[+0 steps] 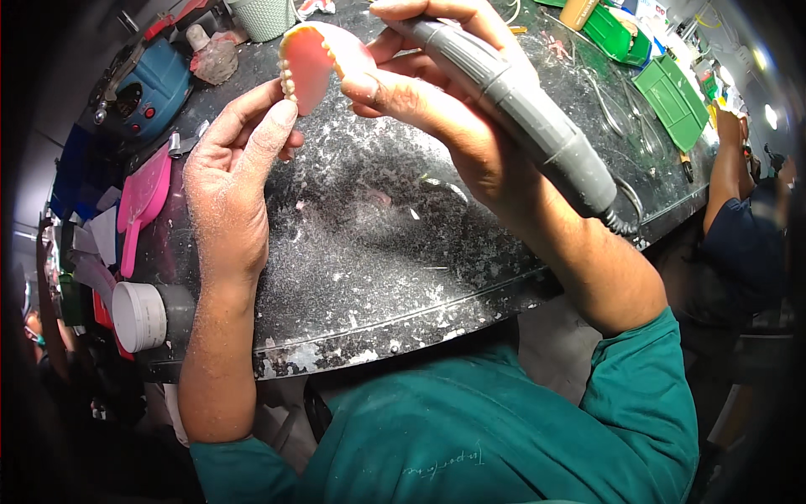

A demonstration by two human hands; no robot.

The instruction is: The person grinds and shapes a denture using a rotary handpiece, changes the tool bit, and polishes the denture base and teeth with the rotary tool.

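A pink denture (309, 80) with a row of cream teeth is raised above the dark worktop. My left hand (235, 176), dusted with pale powder, pinches its lower left part between thumb and fingers. My right hand (445, 126) is closed round a grey rotary handpiece (525, 109) with a coiled cord, and its thumb also rests at the denture's right side. The handpiece's tip is cut off at the top edge. Pale flecks lie on the worktop (353, 311) below both hands.
A blue machine (151, 84), pink dustpan (144, 189) and white tub (138, 315) sit left. A mesh basket (260, 15) and lumpy pale object (214, 59) are behind. Green trays (672, 101) and metal tools lie right. Another person's arm (722, 168) rests at the right edge.
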